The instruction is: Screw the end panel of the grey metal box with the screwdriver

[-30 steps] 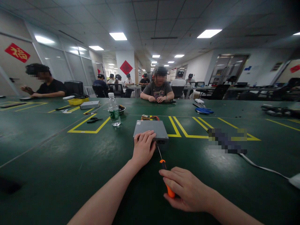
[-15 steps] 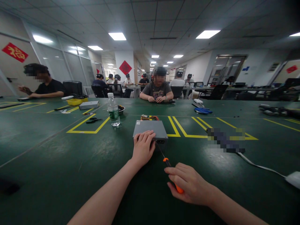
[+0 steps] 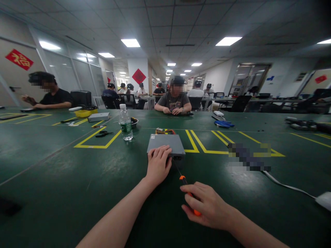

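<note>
Currently: left hand (image 3: 159,162) over the grey metal box (image 3: 172,142), screwdriver (image 3: 182,179) in the right hand (image 3: 210,208)

From my end of the head camera, a wide green table (image 3: 77,193) fills the lower view, marked with yellow tape (image 3: 195,145). Across it sits a person in a dark grey T-shirt (image 3: 176,100), forearms on the far edge.

The box lies on the table near the middle of my view, just ahead of both hands. Beyond it and to the left, a clear water bottle (image 3: 126,126) stands upright.

I have the left hand draped over the box's near left edge, fingers along the top; whether it grips or merely presses, I cannot tell. The right hand is closed around the orange-and-black handle, low and to the right. The shaft slants up toward the box's near face; I cannot make out whether its tip touches.

Behind the box's far edge bunch coloured wires (image 3: 168,131). Smallest of all, a dark socket (image 3: 177,158) shows in the near face, right of the left fingers.
</note>
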The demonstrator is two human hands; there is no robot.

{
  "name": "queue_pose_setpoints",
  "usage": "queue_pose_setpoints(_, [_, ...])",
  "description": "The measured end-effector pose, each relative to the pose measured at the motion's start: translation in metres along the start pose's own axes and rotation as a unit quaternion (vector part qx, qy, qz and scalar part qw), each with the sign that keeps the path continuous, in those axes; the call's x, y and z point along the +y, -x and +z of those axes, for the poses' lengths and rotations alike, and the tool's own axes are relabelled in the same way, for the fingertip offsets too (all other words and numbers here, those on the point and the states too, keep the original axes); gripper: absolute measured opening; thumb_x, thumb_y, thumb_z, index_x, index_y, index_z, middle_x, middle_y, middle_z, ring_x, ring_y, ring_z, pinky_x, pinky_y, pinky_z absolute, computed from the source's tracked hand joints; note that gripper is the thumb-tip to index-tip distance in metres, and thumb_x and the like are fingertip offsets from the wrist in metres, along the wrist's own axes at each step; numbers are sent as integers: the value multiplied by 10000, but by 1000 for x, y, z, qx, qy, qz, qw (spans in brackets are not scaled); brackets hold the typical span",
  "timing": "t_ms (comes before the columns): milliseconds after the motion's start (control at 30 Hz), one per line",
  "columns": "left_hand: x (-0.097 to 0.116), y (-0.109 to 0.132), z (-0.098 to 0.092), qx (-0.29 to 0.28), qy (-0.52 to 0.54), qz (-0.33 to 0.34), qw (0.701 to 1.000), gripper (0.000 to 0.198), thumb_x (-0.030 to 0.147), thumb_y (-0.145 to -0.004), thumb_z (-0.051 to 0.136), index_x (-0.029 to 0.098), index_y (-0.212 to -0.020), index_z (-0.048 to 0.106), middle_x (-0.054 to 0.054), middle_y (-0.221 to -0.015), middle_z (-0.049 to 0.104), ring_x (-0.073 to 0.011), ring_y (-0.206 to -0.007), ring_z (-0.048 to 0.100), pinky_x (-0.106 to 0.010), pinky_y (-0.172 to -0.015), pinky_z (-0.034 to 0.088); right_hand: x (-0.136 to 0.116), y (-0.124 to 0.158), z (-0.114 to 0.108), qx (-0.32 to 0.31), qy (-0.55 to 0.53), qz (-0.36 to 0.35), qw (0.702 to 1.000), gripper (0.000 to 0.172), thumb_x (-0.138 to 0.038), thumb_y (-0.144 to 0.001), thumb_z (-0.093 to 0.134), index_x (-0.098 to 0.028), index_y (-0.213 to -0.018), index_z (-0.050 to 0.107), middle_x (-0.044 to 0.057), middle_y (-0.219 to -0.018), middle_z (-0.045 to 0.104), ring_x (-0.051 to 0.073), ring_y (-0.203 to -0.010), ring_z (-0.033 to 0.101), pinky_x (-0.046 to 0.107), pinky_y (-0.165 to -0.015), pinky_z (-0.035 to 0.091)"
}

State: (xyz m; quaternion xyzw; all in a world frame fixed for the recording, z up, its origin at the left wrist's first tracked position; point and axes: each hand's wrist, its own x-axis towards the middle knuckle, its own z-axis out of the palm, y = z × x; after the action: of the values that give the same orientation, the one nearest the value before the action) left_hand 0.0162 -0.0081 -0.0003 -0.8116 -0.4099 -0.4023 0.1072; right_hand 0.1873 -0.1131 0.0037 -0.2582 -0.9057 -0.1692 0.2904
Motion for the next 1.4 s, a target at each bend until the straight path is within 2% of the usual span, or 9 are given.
queue_pose_setpoints(133, [1,0,0,-1,0,-2,1000,285,216,-827,493,250,-1109,504,-14,-1223,554,-184,-1160,445,-393,-974,258,-10,-11,-6,-31,-33,34,998,309,-415,-835,482,-153,-980,559,141,-1019,596,204,-818,598,306,-651,499])
queue_pose_setpoints(200, [1,0,0,-5,2,-2,1000,287,215,-831,484,250,-1116,500,-17,-1227,550,-187,-1165,439,-397,-977,251,-14,-15,-9,-69,-59,43,995,361,-377,-846,454,-141,-1111,518,161,-1118,562,212,-919,592,304,-723,504])
queue_pose_setpoints(300, [1,0,0,-10,2,-1,1000,286,221,-843,463,244,-1125,496,-30,-1233,546,-195,-1173,433,-400,-980,246,-16,-17,-11,-78,-61,39,994,360,-359,-860,457,-146,-1149,490,157,-1144,565,210,-980,585,305,-766,499])
queue_pose_setpoints(533, [1,1,-1,-10,-1,-2,1000,292,218,-834,472,246,-1124,500,-25,-1232,547,-194,-1170,433,-396,-980,249,-11,-9,-2,43,-77,58,994,283,-320,-841,494,-150,-1060,444,149,-1076,611,189,-944,608,300,-762,507])
queue_pose_setpoints(733, [1,1,0,-8,1,-2,1000,314,220,-813,495,238,-1126,501,-32,-1232,546,-201,-1169,435,-400,-979,251,-10,-8,-9,-40,-77,41,995,363,-308,-871,431,-181,-1211,442,166,-1243,482,222,-1126,500,320,-811,493])
queue_pose_setpoints(800, [2,1,-1,-11,3,-1,1000,315,222,-815,488,236,-1130,500,-38,-1236,543,-205,-1172,432,-404,-980,249,-12,-9,-9,-35,-52,29,998,323,-284,-869,432,-173,-1169,475,174,-1220,502,225,-1100,521,320,-792,501])
queue_pose_setpoints(967, [2,1,-2,-18,4,-1,1000,322,222,-811,492,239,-1132,499,-39,-1245,535,-211,-1177,426,-409,-988,243,-15,-9,-4,69,-27,27,997,213,-248,-851,481,-147,-1038,466,147,-1042,623,171,-892,623,276,-724,517])
queue_pose_setpoints(1200, [2,1,-2,-14,1,0,1000,315,222,-822,477,237,-1136,497,-44,-1238,541,-211,-1173,432,-410,-982,249,-15,-15,-12,-16,-15,-9,1000,283,-286,-902,361,-162,-1126,480,165,-1094,585,198,-972,597,289,-718,515])
queue_pose_setpoints(1400, [2,1,-2,-12,1,-2,1000,314,228,-818,493,245,-1131,501,-34,-1237,543,-206,-1170,435,-405,-977,258,-13,-9,-5,76,-7,10,997,199,-268,-874,466,-137,-1024,470,156,-1027,630,170,-901,623,271,-731,510])
